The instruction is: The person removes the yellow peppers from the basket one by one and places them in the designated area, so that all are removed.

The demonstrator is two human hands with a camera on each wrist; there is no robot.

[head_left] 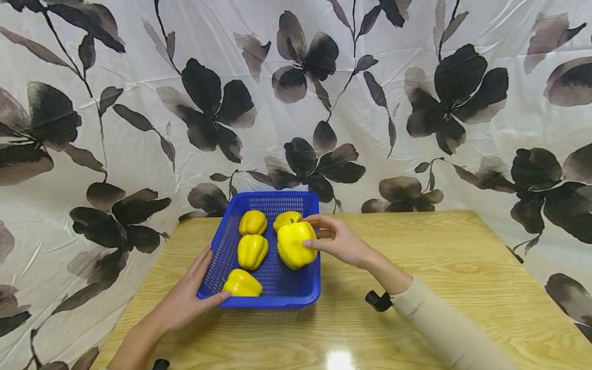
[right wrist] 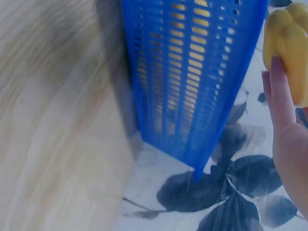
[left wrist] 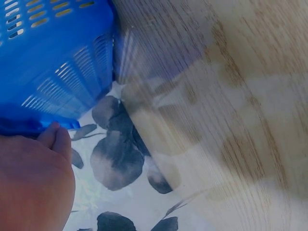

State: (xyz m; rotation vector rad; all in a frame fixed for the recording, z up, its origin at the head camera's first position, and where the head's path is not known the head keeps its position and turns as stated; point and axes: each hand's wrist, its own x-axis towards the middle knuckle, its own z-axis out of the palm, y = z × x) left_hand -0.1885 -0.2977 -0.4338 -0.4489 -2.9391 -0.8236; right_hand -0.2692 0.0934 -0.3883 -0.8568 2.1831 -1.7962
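Observation:
A blue plastic basket (head_left: 316, 288) with slotted sides stands on the wooden table. My left hand (head_left: 185, 298) grips its left rim near the front corner, thumb over the front edge; the left wrist view shows fingers at the blue rim (left wrist: 62, 123). My right hand (head_left: 339, 241) holds a yellow bell pepper (head_left: 296, 245) over the basket's right side, thumb in front and fingers behind. In the right wrist view that pepper (right wrist: 288, 53) is above the basket's rim. Inside the basket lie several more yellow peppers: three along the left (head_left: 253, 252) and one at the back right (head_left: 287, 219), partly hidden by the held one.
The light wooden table (head_left: 416, 246) extends to both sides of the basket and in front of it. Behind it hangs a white cloth with dark flowers (head_left: 305, 118). A black strap piece (head_left: 378, 301) sticks out beside the right wrist.

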